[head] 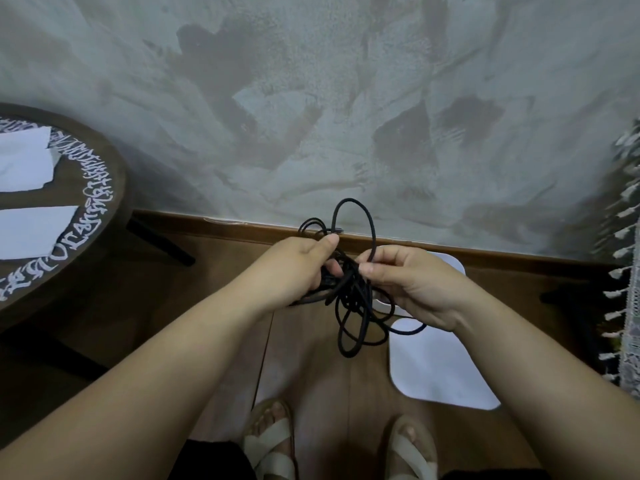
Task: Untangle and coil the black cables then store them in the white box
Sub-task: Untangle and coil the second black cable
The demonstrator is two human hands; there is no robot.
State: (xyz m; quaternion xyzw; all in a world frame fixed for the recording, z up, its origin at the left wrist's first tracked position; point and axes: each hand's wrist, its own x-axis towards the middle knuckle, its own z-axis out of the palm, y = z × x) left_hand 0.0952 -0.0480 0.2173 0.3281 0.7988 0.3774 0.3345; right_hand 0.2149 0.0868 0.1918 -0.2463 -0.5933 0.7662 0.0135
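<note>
Black cables (349,296) tangled mid-frame, over the floor. Left hand (304,268) grip curled round the bundle; right hand (412,282) grip pinching one loop. Best: steady the bundle, ease the loop out slowly. White box (443,368), maybe just its lid, lower right.

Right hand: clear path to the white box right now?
Probably yes: the white box lies on the floor below the right hand, only dangling loops of the black cables between. But that hand is pinching a strand.
</note>
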